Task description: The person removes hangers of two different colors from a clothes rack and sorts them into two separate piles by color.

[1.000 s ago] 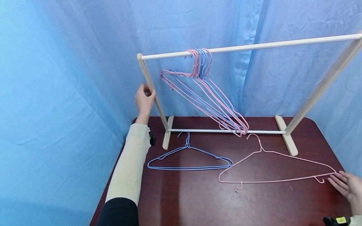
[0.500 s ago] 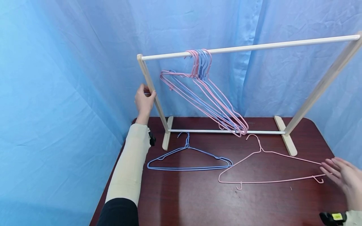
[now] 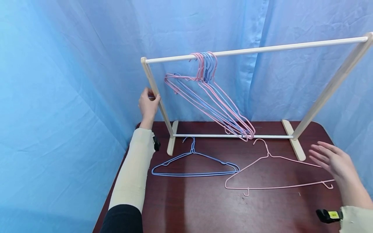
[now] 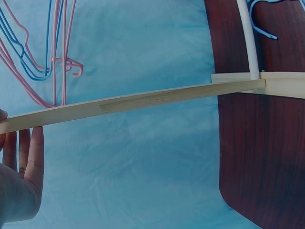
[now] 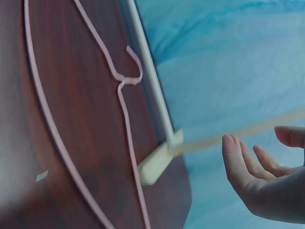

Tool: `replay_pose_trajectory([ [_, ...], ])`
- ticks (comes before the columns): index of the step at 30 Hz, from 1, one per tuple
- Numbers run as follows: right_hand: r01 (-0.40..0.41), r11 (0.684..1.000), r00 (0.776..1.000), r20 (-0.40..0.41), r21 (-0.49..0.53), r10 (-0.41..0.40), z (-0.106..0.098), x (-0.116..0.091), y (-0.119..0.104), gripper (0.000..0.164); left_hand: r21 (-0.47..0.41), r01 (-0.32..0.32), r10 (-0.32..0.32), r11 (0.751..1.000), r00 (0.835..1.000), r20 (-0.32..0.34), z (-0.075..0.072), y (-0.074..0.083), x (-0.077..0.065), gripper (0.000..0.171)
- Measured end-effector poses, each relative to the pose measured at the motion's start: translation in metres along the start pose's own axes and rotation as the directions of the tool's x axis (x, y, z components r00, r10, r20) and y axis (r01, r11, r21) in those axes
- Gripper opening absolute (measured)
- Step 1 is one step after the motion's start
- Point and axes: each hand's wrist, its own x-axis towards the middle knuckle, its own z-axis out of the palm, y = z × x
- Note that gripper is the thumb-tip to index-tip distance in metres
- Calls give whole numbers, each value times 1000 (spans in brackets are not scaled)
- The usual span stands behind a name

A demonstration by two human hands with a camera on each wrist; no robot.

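Note:
My left hand pinches the left wooden post of a garment rack, fingers on one side and thumb on the other in the left wrist view. At the right, my right hand is raised, its fingers loosely bent with nothing in them. It overlaps the right end of a pink wire hanger lying on the table; the hand hides that corner in the head view. Several pink and blue hangers hang bunched on the rack's white top rail, left of its middle.
Blue hangers lie stacked on the dark wooden table, their right corner at the pink hanger's edge. The rack's right post slants up from its foot. Blue curtains stand behind and at the left.
My right hand has moved left and up from beside the pink hanger's right end, and now covers that end. The left hand keeps its hold on the post; the hangers stay put.

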Motion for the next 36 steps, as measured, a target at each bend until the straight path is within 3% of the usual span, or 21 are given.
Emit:
replay_pose_trajectory([
  [4, 7, 1000, 994, 112, -14, -6, 25, 4, -4, 26, 0, 2, -2, 1000, 1000, -2, 0, -1, 0, 20],
  [12, 54, 981, 990, 140, -186, -28, 79, 13, -6, 20, 6, -2, 2, 1000, 1000, -3, 0, -1, 0, 21],
  [18, 145, 980, 955, 277, -139, -102, 113, 20, 0, 26, 3, 0, 0, 1000, 1000, -2, 0, 0, 0, 21],
  [24, 227, 953, 925, 351, -200, -147, 143, 23, 6, 27, 7, 0, 0, 1000, 1000, -4, 0, 0, 0, 20],
  [29, 263, 938, 907, 389, -225, -161, 165, 23, 9, 26, 4, 0, 0, 1000, 1000, -3, 0, 0, 0, 20],
  [36, 295, 927, 907, 373, -230, -196, 186, 21, 12, 22, 5, 1, -1, 1000, 1000, -3, 1, -1, 1, 20],
])
